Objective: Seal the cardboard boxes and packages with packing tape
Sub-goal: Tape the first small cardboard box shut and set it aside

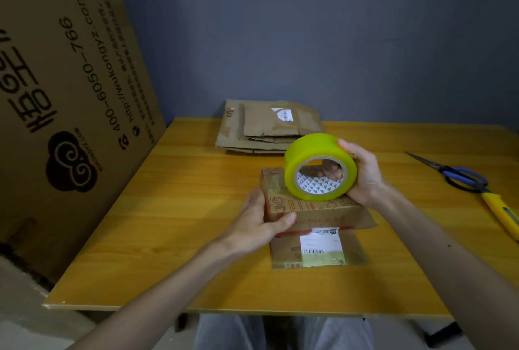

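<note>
A small cardboard box (pixel 314 209) with red print sits in the middle of the wooden table (pixel 174 209). Its front flap with a white shipping label (pixel 320 248) lies flat toward me. My left hand (pixel 261 223) holds the box's left near corner, thumb across the front face. My right hand (pixel 359 172) grips a yellow-green roll of packing tape (pixel 317 164), fingers through its core, and the roll stands on edge on top of the box.
A stack of flattened cardboard boxes (pixel 266 127) lies at the table's far edge. Blue-handled scissors (pixel 455 175) and a yellow utility knife (pixel 502 212) lie at the right. A large printed cardboard sheet (pixel 64 91) leans at the left.
</note>
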